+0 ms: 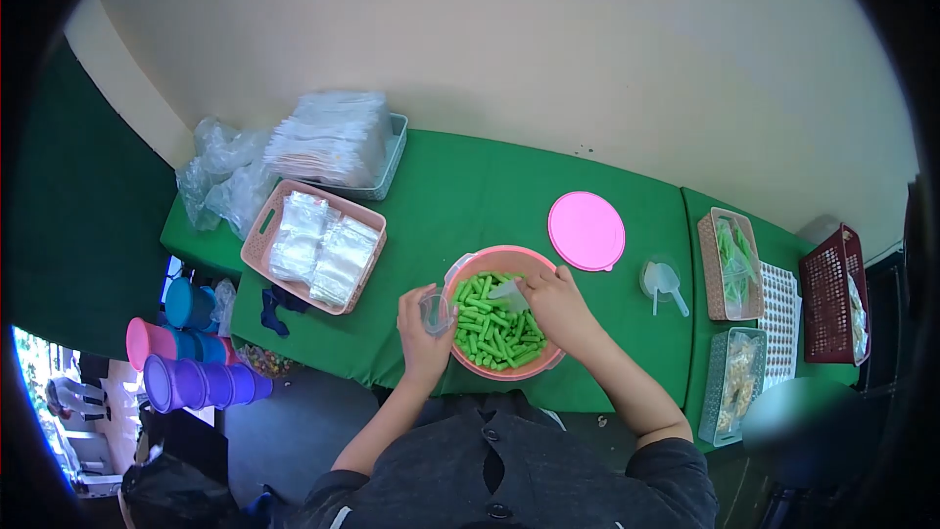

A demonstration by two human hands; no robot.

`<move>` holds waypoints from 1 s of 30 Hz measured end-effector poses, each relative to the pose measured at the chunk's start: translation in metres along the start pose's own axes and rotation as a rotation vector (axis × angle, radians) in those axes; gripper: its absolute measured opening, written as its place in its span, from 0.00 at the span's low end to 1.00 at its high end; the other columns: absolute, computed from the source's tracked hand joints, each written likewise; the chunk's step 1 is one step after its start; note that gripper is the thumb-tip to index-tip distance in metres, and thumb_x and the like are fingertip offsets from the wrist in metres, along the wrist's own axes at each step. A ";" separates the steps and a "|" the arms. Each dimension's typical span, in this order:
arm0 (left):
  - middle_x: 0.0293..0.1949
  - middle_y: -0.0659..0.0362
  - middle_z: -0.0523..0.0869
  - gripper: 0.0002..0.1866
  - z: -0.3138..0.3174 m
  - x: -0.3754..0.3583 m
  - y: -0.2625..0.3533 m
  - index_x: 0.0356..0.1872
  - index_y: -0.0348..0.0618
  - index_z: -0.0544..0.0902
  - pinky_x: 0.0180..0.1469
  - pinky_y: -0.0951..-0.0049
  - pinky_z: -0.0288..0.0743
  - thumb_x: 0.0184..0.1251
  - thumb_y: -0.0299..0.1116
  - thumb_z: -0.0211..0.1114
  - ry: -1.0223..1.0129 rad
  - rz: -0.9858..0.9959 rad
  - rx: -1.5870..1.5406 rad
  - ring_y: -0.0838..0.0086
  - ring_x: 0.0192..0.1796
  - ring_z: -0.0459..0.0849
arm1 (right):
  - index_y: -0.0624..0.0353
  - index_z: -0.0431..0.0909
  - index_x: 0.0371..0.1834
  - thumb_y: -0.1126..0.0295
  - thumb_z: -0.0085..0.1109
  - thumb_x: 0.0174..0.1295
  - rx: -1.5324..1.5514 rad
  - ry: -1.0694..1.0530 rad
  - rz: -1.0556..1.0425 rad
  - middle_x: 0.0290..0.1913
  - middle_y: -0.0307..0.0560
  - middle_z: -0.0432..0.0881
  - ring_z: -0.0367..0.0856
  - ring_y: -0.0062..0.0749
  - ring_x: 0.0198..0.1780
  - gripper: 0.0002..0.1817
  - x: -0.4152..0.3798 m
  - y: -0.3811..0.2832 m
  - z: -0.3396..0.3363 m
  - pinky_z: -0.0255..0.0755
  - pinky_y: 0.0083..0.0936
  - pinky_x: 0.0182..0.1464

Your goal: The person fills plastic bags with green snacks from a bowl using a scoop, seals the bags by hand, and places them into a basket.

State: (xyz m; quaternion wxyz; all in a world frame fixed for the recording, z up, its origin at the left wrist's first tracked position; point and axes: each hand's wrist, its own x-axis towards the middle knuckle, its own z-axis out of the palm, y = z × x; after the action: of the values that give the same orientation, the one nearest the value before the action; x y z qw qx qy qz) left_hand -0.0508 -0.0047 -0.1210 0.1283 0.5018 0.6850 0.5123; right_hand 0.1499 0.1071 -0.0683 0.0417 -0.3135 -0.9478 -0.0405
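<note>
A pink tub (pixel 506 258) full of short green stick-shaped pieces (pixel 494 333) stands at the table's front edge. My left hand (pixel 421 338) is closed round a small clear plastic cup (pixel 436 312) at the tub's left rim. Over the right side of the tub, my right hand (pixel 556 302) grips a translucent scoop (pixel 509 295), whose end is among the green pieces. The fingertips of that hand are partly hidden. Behind and to the right lies a round pink lid (pixel 587 231), flat on the green cloth.
Left, a pink basket (pixel 257 243) holds clear bags; behind it a grey basket (pixel 396 159) carries stacked packets. Right are a clear container with scoops (pixel 662 278), a basket of green packs (pixel 716 294), a grey basket (pixel 717 397) and a dark red basket (pixel 821 299). Purple tubs (pixel 201 384) stand lower left.
</note>
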 end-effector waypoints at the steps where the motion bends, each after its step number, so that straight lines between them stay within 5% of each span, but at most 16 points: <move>1: 0.50 0.50 0.75 0.24 0.000 -0.001 -0.001 0.56 0.36 0.72 0.58 0.64 0.70 0.59 0.28 0.69 0.003 -0.006 0.000 0.62 0.53 0.77 | 0.63 0.77 0.57 0.77 0.53 0.54 0.024 -0.040 -0.032 0.41 0.43 0.79 0.75 0.31 0.49 0.23 -0.002 -0.001 -0.001 0.62 0.32 0.52; 8: 0.48 0.50 0.76 0.25 0.003 -0.001 -0.002 0.54 0.39 0.73 0.56 0.60 0.70 0.54 0.26 0.70 0.019 -0.055 -0.112 0.56 0.52 0.77 | 0.60 0.79 0.55 0.75 0.57 0.53 0.130 -0.037 0.122 0.39 0.42 0.80 0.76 0.34 0.48 0.22 -0.013 -0.005 0.013 0.62 0.35 0.52; 11: 0.48 0.50 0.76 0.25 0.003 -0.001 -0.002 0.54 0.39 0.73 0.56 0.60 0.70 0.53 0.26 0.70 0.021 -0.046 -0.116 0.56 0.52 0.77 | 0.59 0.81 0.52 0.72 0.58 0.57 0.221 -0.222 0.189 0.37 0.43 0.80 0.77 0.35 0.46 0.18 -0.014 -0.009 0.005 0.61 0.36 0.50; 14: 0.48 0.50 0.76 0.25 0.004 0.001 -0.003 0.54 0.39 0.73 0.56 0.60 0.70 0.53 0.25 0.70 0.026 -0.040 -0.121 0.56 0.52 0.78 | 0.59 0.83 0.50 0.70 0.58 0.60 -0.021 0.062 0.118 0.35 0.43 0.80 0.77 0.36 0.44 0.15 -0.016 -0.024 0.035 0.60 0.37 0.48; 20: 0.48 0.50 0.76 0.25 0.003 0.000 -0.003 0.53 0.40 0.74 0.56 0.60 0.70 0.52 0.25 0.70 0.026 -0.048 -0.100 0.56 0.52 0.77 | 0.60 0.84 0.47 0.66 0.58 0.62 0.431 -0.200 0.233 0.32 0.50 0.81 0.81 0.44 0.38 0.14 -0.018 -0.012 0.026 0.65 0.41 0.48; 23: 0.48 0.51 0.76 0.25 0.003 0.000 -0.002 0.53 0.40 0.74 0.56 0.60 0.69 0.52 0.26 0.71 0.026 -0.057 -0.117 0.56 0.52 0.77 | 0.61 0.84 0.44 0.65 0.58 0.62 0.498 -0.084 0.322 0.31 0.54 0.82 0.82 0.50 0.36 0.13 -0.019 -0.026 0.048 0.70 0.45 0.42; 30: 0.48 0.50 0.76 0.26 -0.001 0.002 -0.003 0.53 0.40 0.73 0.54 0.60 0.72 0.51 0.28 0.73 0.008 -0.011 -0.074 0.56 0.51 0.78 | 0.64 0.84 0.39 0.63 0.58 0.63 0.711 -0.192 0.320 0.31 0.60 0.82 0.82 0.54 0.35 0.14 -0.015 -0.019 0.028 0.72 0.45 0.43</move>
State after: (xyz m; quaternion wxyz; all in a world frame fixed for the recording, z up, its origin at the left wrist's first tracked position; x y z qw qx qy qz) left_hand -0.0535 -0.0033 -0.1221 0.1470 0.4911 0.6687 0.5387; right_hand 0.1484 0.0860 -0.0990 0.0648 -0.4254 -0.8416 0.3265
